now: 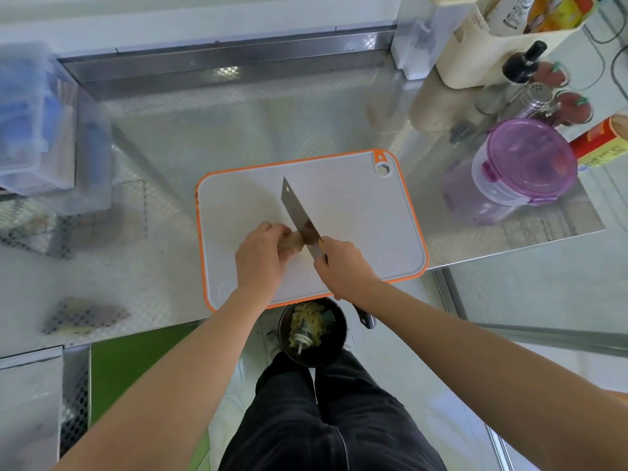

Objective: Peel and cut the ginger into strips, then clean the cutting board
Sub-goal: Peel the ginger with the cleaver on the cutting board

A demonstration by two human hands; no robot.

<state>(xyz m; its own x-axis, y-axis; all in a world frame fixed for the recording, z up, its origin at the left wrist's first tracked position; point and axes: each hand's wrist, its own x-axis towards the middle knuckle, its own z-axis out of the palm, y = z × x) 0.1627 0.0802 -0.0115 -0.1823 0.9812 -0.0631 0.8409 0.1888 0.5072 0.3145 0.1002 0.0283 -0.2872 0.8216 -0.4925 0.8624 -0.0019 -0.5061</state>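
Fingers (pixel 273 229) of left hand (pixel 260 256) curl round ginger (pixel 294 243); right hand (pixel 343 266) wraps cleaver (pixel 300 215) handle. Best to peel thin with the edge off the knuckles, over the cutting board (pixel 356 205).

Kitchen: steel counter (pixel 238 130), cutting board (pixel 356 205), condiment bottles (pixel 523 66), food container (pixel 526 164).

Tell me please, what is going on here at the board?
A person stands at a board on a steel counter. The left hand holds a piece of ginger over it, and the right hand grips a knife, its blade laid against the ginger. No cut strips lie on the board, so the work seems to be at the peeling stage. A bin with scraps stands below.
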